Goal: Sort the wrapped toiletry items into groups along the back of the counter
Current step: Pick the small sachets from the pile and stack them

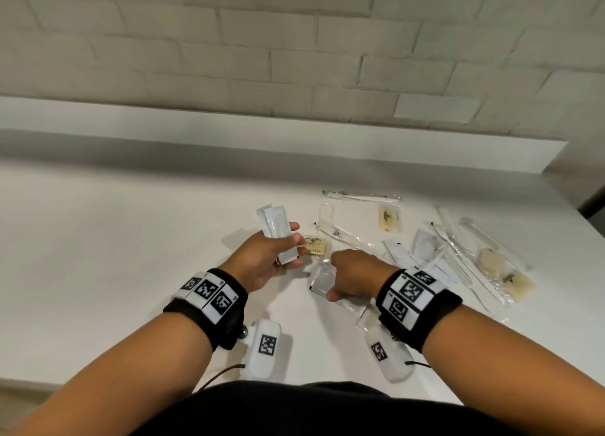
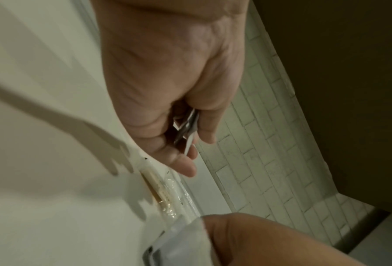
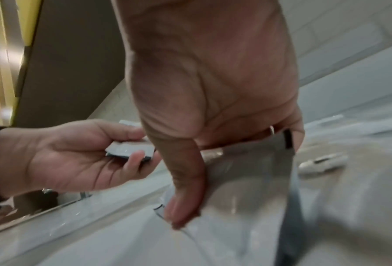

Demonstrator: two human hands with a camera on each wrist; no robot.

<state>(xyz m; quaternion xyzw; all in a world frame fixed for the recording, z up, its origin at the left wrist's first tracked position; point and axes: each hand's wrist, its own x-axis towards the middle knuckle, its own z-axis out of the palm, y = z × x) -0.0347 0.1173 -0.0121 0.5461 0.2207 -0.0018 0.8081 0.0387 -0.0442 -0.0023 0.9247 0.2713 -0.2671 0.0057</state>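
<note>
My left hand (image 1: 278, 255) holds a small stack of white sachets (image 1: 274, 231) upright above the white counter (image 1: 131, 239); the left wrist view shows their edges (image 2: 188, 129) between my curled fingers. Just to the right, my right hand (image 1: 343, 276) pinches a flat translucent packet (image 1: 322, 280) that lies low over the counter. In the right wrist view my thumb (image 3: 185, 198) presses on that packet (image 3: 247, 180), and the left hand (image 3: 76, 158) with its sachets (image 3: 131, 149) is alongside. A tan soap packet (image 1: 316, 247) lies between the hands.
Several loose wrapped items are scattered to the right: long toothbrush packets (image 1: 360, 196), a soap packet (image 1: 389, 217), white sachets (image 1: 422, 244), a comb (image 1: 458, 267) and round tan pieces (image 1: 491, 263). A raised ledge (image 1: 229, 140) and a tiled wall run along the back.
</note>
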